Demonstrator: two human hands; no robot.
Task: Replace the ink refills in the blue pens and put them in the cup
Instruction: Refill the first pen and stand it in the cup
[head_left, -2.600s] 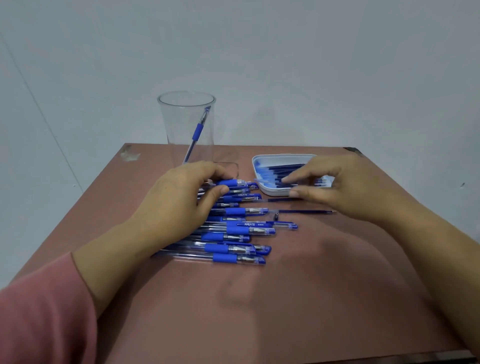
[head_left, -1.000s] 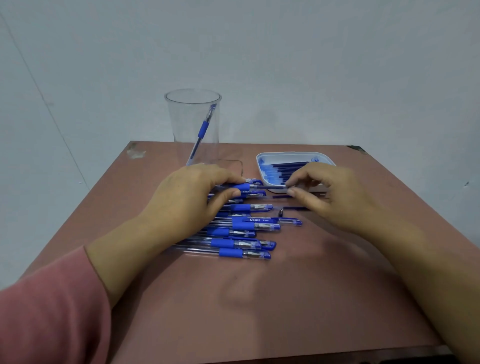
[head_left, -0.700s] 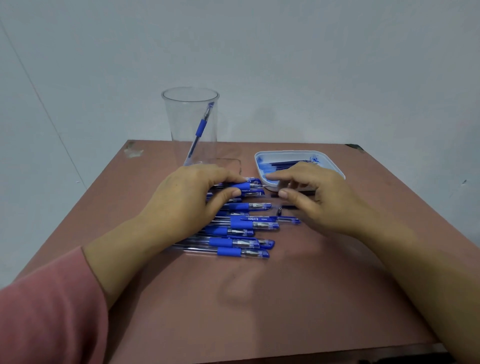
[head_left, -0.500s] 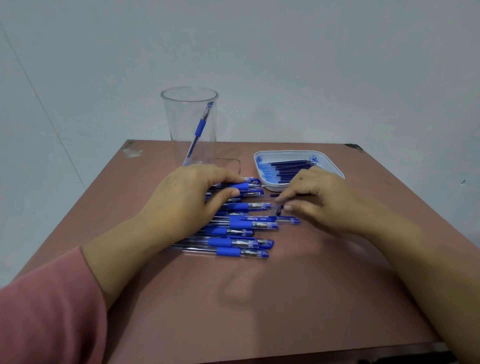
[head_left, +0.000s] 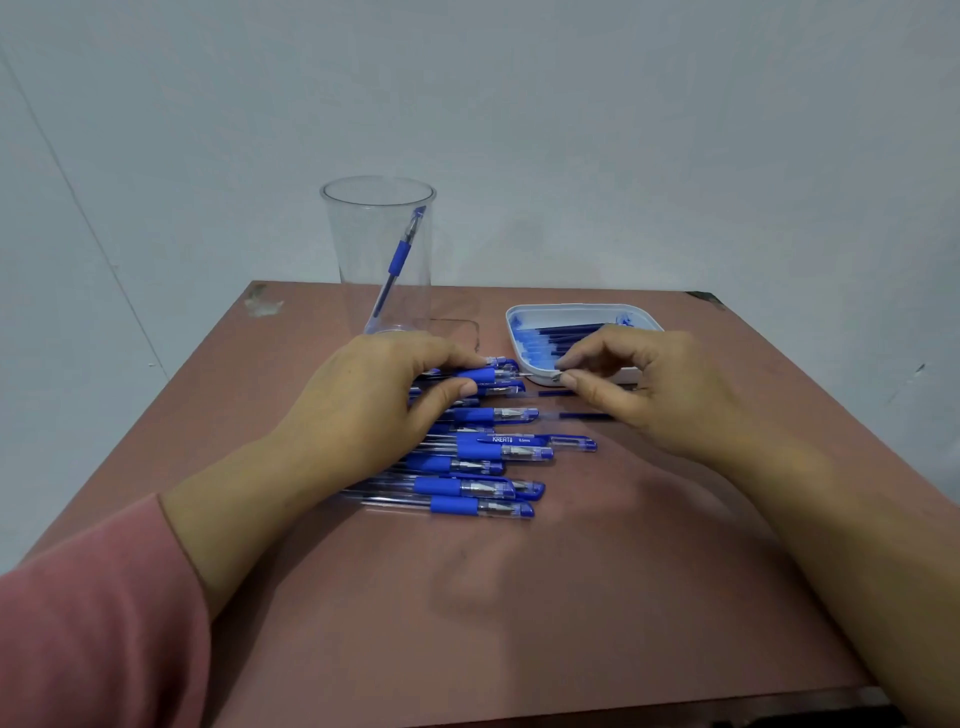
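Fingers at work on one blue pen (head_left: 480, 374)
My left hand (head_left: 363, 410) curls its fingers round the rubber grip, above the pile (head_left: 478, 467); my right hand (head_left: 649, 395) pinches a small piece (head_left: 557, 378) by its tip. Light, slick, thin: I'd hold the grip, not the barrel.

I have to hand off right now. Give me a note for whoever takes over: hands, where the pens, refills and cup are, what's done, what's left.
Left hand grips the top pen of the pile. Right hand pinches a small part just off its tip; it is too small to name.
Cup holds one pen. Tray holds refills; two loose refills lie on the table.
Done: one pen in the cup. Left: this pen, then the pile.
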